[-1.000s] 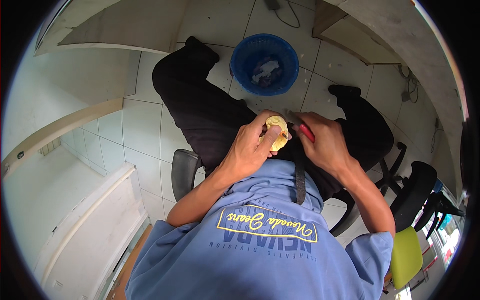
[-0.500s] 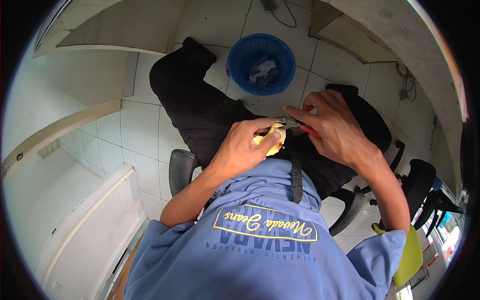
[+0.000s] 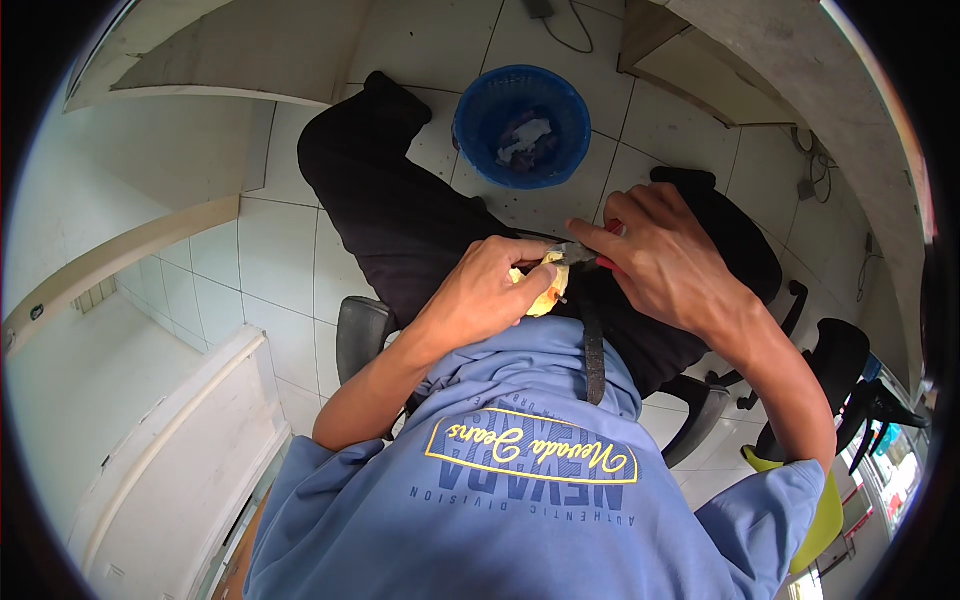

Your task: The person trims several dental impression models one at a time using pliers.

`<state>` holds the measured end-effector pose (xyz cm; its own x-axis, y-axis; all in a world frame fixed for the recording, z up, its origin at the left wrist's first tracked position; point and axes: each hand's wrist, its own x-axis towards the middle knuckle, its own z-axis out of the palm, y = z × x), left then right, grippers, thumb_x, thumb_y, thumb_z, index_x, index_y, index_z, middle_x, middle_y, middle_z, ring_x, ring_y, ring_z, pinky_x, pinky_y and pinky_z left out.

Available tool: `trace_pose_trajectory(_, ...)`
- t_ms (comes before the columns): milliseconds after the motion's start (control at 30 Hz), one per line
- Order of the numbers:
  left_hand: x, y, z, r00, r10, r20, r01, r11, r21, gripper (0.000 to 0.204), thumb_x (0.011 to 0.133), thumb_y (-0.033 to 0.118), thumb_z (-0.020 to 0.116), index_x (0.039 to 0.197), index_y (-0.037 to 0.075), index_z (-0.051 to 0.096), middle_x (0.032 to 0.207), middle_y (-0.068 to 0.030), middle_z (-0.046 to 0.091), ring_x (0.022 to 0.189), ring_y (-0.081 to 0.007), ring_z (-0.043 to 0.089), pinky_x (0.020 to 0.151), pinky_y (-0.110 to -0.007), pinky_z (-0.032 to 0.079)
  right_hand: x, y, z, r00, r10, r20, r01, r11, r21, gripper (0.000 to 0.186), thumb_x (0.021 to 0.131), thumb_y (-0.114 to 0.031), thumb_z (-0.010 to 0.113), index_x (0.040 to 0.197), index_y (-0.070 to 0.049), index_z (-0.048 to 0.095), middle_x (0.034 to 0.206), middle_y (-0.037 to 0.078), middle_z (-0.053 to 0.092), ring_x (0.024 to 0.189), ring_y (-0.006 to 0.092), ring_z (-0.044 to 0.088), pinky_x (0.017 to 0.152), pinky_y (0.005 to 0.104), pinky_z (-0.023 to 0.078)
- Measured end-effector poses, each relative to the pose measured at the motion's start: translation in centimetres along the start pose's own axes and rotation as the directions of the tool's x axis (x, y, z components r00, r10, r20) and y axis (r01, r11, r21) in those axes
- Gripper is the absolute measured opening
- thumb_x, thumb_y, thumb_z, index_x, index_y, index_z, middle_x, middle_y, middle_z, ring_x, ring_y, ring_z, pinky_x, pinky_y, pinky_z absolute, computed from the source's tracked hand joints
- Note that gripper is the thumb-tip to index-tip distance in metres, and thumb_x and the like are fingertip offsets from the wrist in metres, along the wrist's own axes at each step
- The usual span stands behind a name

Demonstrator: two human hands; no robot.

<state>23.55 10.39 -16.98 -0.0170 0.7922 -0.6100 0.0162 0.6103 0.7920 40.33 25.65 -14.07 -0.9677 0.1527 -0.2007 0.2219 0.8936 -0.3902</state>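
My left hand (image 3: 478, 295) pinches a small, crumpled-looking yellow piece (image 3: 547, 292) between thumb and fingers, just above my lap. A brownish spot and a short dark stub show at its lower edge; I cannot make out what it is. My right hand (image 3: 672, 262) is wrapped round red-handled pliers (image 3: 577, 254), mostly covered by the fingers. Their metal jaws point left and meet the upper edge of the yellow piece beside my left fingertips. Whether the jaws bite into it is hidden.
A blue plastic bin (image 3: 522, 170) with whitish scraps in it stands on the tiled floor ahead, between my feet. Black chair armrests (image 3: 366, 325) flank me. Pale desk panels (image 3: 230, 60) curve round the far side, and a yellow-green chair (image 3: 822, 525) is at the right.
The red handles have drawn closer together, and the jaws sit slightly further left against the yellow piece. My right elbow has shifted outward a little.
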Motion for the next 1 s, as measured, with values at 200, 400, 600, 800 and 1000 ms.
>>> trace_pose_trajectory(200, 0.5, -1.7, -0.8, 0.992, 0.003, 0.126, 0.018, 0.987, -0.161, 0.030, 0.097, 0.024, 0.059, 0.106, -0.004, 0.068, 0.084, -0.0080, 0.068, 0.065, -0.0107, 0.062, 0.058, -0.023, 0.052, -0.2, 0.6, 0.6, 0.999, 0.004, 0.038, -0.007, 0.998, 0.067, 0.038, 0.078, -0.006, 0.072, 0.116, -0.009, 0.070, 0.089, 0.010, 0.061, 0.092, 0.0288, 0.059, 0.090, 0.0408, 0.045)
trace_pose_trajectory(400, 0.2, -3.8, 1.3, 0.979, 0.199, -0.042, -0.192, 0.833, -0.520, 0.048, 0.097, 0.014, 0.066, 0.136, -0.008, 0.050, 0.119, -0.0161, 0.065, 0.105, -0.0210, 0.068, 0.089, -0.029, 0.057, -0.8, 0.7, 1.5, 0.984, 0.177, -0.025, -0.169, 0.965, 0.201, 0.027, 0.082, -0.008, 0.071, 0.109, -0.008, 0.068, 0.088, 0.012, 0.061, 0.088, 0.0298, 0.061, 0.082, 0.0423, 0.049)
trace_pose_trajectory(600, 0.1, -3.5, 2.0, 0.980, 0.133, -0.145, -0.194, 0.775, -0.602, 0.046, 0.095, 0.001, 0.063, 0.137, -0.011, 0.047, 0.124, -0.0200, 0.062, 0.107, -0.0255, 0.069, 0.094, -0.032, 0.058, -1.2, 0.9, 2.6, 0.949, 0.315, 0.035, -0.311, 0.906, 0.288, 0.031, 0.080, -0.004, 0.070, 0.111, -0.007, 0.068, 0.088, 0.012, 0.060, 0.084, 0.0295, 0.061, 0.075, 0.0433, 0.050)
trace_pose_trajectory(800, -0.2, -2.9, 0.6, 0.982, 0.110, -0.152, -0.173, 0.843, -0.510, 0.042, 0.097, 0.003, 0.058, 0.136, -0.010, 0.046, 0.120, -0.0191, 0.063, 0.094, -0.0247, 0.073, 0.085, -0.028, 0.061, -0.8, 1.1, 1.9, 0.945, 0.289, -0.153, -0.220, 0.908, 0.355, 0.033, 0.081, -0.004, 0.069, 0.114, -0.007, 0.068, 0.093, 0.011, 0.060, 0.087, 0.0295, 0.060, 0.076, 0.0423, 0.049)
trace_pose_trajectory(1000, -0.1, -1.3, 0.6, 0.978, 0.120, -0.171, -0.193, 0.832, -0.521, 0.037, 0.099, 0.009, 0.056, 0.132, -0.004, 0.046, 0.120, -0.0185, 0.064, 0.086, -0.0224, 0.073, 0.076, -0.027, 0.061, -1.4, 1.5, 0.8, 0.931, 0.311, -0.189, -0.226, 0.902, 0.369, 0.034, 0.085, -0.005, 0.064, 0.119, -0.008, 0.066, 0.102, 0.013, 0.061, 0.100, 0.0336, 0.058, 0.090, 0.0445, 0.046)
